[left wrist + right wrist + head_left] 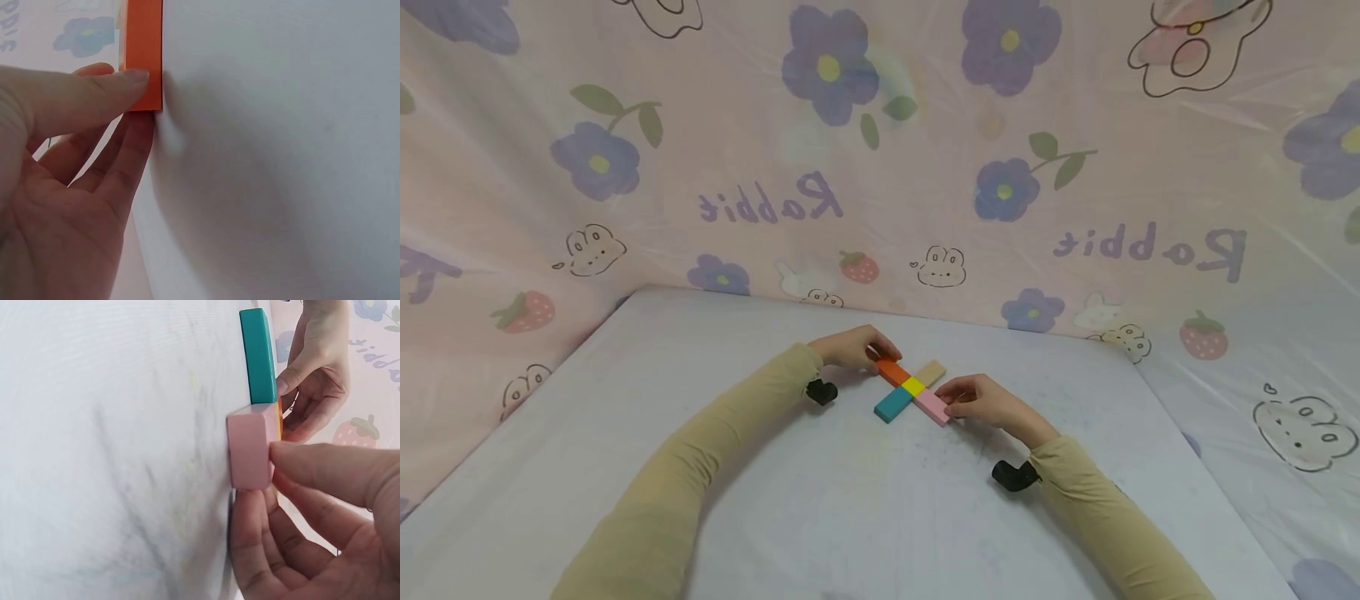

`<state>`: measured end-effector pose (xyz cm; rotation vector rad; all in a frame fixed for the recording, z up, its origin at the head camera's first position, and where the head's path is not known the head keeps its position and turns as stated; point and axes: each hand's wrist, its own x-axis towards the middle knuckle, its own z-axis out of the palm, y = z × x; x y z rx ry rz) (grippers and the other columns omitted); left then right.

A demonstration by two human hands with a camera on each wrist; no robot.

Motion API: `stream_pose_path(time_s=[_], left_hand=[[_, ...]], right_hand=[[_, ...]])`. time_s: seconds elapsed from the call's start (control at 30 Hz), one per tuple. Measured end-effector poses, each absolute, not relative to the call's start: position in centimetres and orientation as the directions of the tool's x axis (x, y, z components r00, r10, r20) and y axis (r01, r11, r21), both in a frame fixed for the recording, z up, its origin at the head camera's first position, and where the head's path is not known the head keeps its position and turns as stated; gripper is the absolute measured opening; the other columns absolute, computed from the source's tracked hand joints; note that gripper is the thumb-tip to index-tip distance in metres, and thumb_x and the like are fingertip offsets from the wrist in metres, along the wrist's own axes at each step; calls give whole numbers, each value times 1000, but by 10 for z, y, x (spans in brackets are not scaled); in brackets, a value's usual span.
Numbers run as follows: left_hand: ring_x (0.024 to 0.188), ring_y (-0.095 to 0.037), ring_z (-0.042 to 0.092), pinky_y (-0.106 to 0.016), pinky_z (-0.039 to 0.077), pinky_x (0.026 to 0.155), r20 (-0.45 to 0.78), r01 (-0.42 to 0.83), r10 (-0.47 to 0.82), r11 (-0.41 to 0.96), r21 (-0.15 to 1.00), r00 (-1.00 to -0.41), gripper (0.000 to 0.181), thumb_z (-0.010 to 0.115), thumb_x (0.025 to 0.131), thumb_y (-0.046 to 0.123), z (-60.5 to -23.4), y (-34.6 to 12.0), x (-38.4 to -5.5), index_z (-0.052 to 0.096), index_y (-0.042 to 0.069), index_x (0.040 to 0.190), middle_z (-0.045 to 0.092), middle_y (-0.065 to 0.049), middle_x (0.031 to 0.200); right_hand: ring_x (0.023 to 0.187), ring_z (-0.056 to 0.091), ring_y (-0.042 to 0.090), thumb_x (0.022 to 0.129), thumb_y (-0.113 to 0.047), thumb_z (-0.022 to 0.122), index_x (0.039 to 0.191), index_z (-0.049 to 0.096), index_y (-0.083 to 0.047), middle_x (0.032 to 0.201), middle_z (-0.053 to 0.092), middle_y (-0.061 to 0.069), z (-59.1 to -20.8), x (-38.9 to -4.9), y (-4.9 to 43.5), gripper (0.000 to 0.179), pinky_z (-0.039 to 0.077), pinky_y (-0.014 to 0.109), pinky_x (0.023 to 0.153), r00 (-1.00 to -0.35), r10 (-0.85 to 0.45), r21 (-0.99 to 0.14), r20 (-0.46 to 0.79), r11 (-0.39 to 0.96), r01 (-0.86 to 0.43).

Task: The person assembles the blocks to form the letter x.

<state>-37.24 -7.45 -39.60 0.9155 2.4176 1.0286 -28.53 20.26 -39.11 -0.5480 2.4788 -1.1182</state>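
Note:
On the white tabletop, several blocks form a cross around a small yellow block (913, 386). An orange block (892, 372) points to the far left, and my left hand (854, 346) pinches its outer end. In the left wrist view the thumb lies over the orange block (144, 56), with the fingers by its end and side. My right hand (987, 404) holds the outer end of the pink block (932, 407), thumb on one face, fingers at the end. A teal block (892, 405) forms the near-left arm, a plain wooden block (933, 372) the far-right one.
The white table (820, 517) stretches around the cross, with faint smudges near the right hand. A printed curtain (895, 167) with flowers and rabbits hangs behind and at both sides. Black straps (1015, 476) show at both wrists, under beige sleeves.

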Motion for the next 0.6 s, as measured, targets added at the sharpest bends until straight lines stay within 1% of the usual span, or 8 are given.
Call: stream_pose_path(time_s=[0.07,0.2,0.3,0.37,0.5,0.6], left_hand=[[108,-15,57,-26,46,93,-67,426,684,524,737,-726,42,65,85,-9,-396,-75,-373,64,7,124,63,0,119],[108,-16,57,-26,47,93,-57,431,688,514,742,-723,42,66,85,-7,-397,-76,-374,63,6,124,62,-3,121],[107,-16,57,-26,46,93,-36,440,690,500,746,-723,41,68,85,-4,-398,-76,-374,62,5,125,62,-6,121],[107,-17,58,-26,46,94,-19,441,687,487,754,-726,40,69,86,-1,-399,-76,-373,62,3,125,62,-8,122],[107,-18,58,-30,44,96,5,428,662,478,767,-749,35,66,90,9,-400,-78,-370,62,3,125,63,-8,121],[104,-19,58,-32,45,94,21,413,634,478,775,-773,34,62,94,17,-400,-81,-369,62,4,125,63,-5,120]], right_hand=[[90,56,22,90,-7,63,120,62,0,104,62,11,-391,-285,203,31,51,33,81,-859,-484,-765,-166,613,-197],[90,56,22,90,-8,64,119,63,-1,103,62,10,-391,-286,203,31,51,31,79,-857,-488,-772,-166,605,-194],[88,55,22,89,-9,65,119,63,-1,101,62,10,-392,-289,205,31,51,30,78,-854,-493,-778,-166,598,-194],[88,54,23,89,-8,64,119,62,1,101,62,11,-390,-287,204,31,51,31,78,-856,-487,-777,-170,601,-187],[85,56,22,91,-10,62,119,62,2,103,61,12,-390,-287,205,31,52,31,76,-868,-466,-788,-175,594,-160],[83,59,21,93,-13,61,119,62,2,106,62,13,-392,-291,208,30,53,30,75,-876,-451,-792,-169,591,-152]])
